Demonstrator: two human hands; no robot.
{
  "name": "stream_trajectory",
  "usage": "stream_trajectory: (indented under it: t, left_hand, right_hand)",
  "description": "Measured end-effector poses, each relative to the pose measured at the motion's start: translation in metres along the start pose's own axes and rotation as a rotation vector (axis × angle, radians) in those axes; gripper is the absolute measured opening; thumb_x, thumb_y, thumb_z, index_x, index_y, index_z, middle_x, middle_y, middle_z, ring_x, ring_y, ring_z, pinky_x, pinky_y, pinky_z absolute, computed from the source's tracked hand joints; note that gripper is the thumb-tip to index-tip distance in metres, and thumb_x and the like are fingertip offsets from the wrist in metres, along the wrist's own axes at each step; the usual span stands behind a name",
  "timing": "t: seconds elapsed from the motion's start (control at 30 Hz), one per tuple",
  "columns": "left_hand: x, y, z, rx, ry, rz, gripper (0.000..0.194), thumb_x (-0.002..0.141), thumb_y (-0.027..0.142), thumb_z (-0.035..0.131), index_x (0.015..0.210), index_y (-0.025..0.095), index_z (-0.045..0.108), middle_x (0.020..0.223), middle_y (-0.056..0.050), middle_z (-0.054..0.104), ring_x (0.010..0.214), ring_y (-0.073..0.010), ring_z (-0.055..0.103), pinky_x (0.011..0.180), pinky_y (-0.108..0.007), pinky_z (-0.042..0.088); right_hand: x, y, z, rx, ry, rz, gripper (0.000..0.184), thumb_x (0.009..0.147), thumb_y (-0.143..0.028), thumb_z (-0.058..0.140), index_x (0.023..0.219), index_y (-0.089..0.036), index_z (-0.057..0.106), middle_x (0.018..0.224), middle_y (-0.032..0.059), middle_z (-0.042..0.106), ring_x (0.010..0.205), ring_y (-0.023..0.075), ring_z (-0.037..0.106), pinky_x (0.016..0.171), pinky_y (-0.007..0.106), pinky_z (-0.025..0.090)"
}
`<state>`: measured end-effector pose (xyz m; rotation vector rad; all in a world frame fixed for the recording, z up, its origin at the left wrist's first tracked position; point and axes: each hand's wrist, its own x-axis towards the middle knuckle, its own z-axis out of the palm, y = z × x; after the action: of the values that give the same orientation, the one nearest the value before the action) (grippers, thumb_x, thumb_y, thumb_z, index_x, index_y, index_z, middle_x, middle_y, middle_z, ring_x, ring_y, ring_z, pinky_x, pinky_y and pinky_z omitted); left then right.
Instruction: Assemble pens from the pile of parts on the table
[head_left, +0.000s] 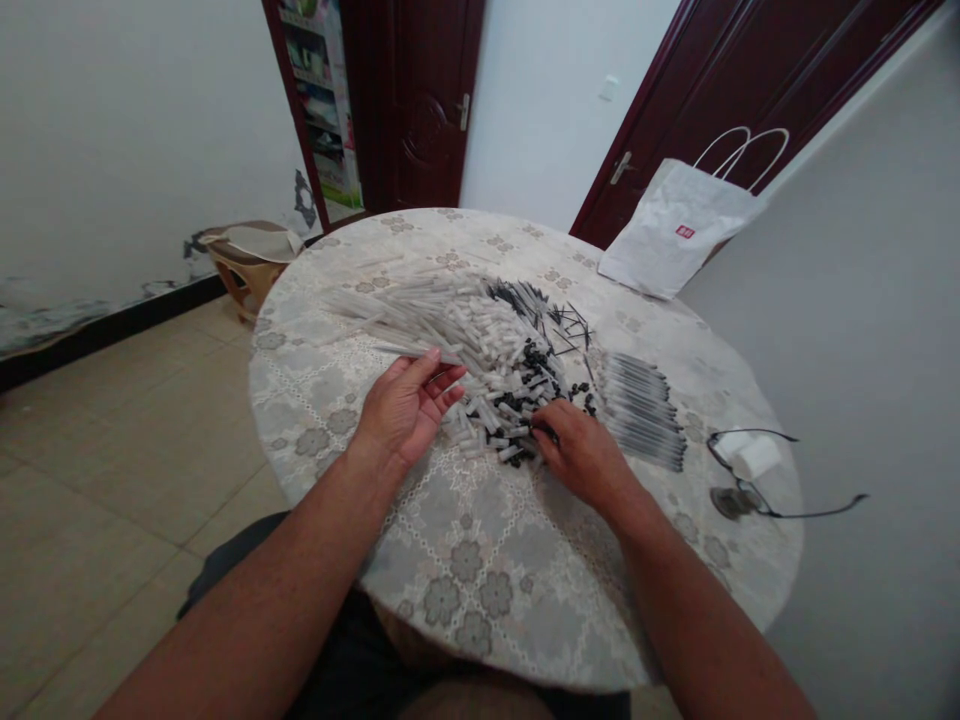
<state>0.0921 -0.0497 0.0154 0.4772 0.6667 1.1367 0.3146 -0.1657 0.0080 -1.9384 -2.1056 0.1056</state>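
Beside the mixed heap of short white plastic sleeves and small black caps (491,415) on the round, cloth-covered bench (465,530), the right hand (574,445) dips into its right edge, fingers bunched, their catch hidden! Left of the heap, the left hand (409,405) is palm-up, fingers loosely curled and apart, a slim translucent tube (401,351) at its thumb; can't tell if it's pinched. Right of the heap, dark-tipped slender tubes (645,410) lie parallel, probably set off to avoid mixing.
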Motion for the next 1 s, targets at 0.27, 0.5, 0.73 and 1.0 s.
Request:
stream_trajectory:
  t: [0.27, 0.5, 0.73, 1.0]
  left_hand:
    - [-0.001, 0.003, 0.002, 0.0, 0.032, 0.017, 0.016, 0.082, 0.02, 0.076, 0.085, 0.016, 0.062, 0.08, -0.003, 0.072, 0.077, -0.0162, 0.072, 0.061, -0.024, 0.056]
    - [-0.002, 0.005, 0.003, -0.009, 0.043, 0.027, 0.016, 0.082, 0.02, 0.076, 0.084, 0.016, 0.061, 0.078, -0.002, 0.072, 0.074, -0.0156, 0.072, 0.059, -0.024, 0.056]
    - [-0.002, 0.002, 0.0, 0.004, 0.012, 0.025, 0.02, 0.079, 0.021, 0.08, 0.085, 0.016, 0.062, 0.081, -0.003, 0.073, 0.077, -0.016, 0.073, 0.059, -0.023, 0.057]
    - [-0.013, -0.017, 0.005, 0.089, -0.111, -0.107, 0.021, 0.081, 0.02, 0.081, 0.09, 0.016, 0.062, 0.094, -0.008, 0.076, 0.088, -0.0219, 0.076, 0.064, -0.026, 0.061]
  right_hand:
    - [-0.006, -0.006, -0.008, 0.067, -0.192, -0.077, 0.011, 0.095, -0.018, 0.062, 0.105, -0.021, 0.067, 0.101, 0.0056, 0.067, 0.093, 0.0194, 0.064, 0.081, 0.029, 0.044]
    - [-0.005, -0.01, -0.007, 0.017, -0.252, -0.043, 0.009, 0.093, -0.017, 0.064, 0.1, -0.021, 0.069, 0.101, 0.0049, 0.067, 0.091, 0.0188, 0.064, 0.077, 0.028, 0.042]
    - [-0.004, -0.008, -0.003, -0.006, -0.222, -0.075, 0.009, 0.093, -0.018, 0.059, 0.096, -0.02, 0.068, 0.098, 0.0051, 0.066, 0.085, 0.0176, 0.062, 0.073, 0.027, 0.04]
    - [0.001, -0.007, 0.003, 0.468, 0.16, 0.155, 0.006, 0.088, -0.022, 0.058, 0.092, -0.021, 0.062, 0.074, -0.0017, 0.064, 0.066, 0.0147, 0.06, 0.064, 0.025, 0.044]
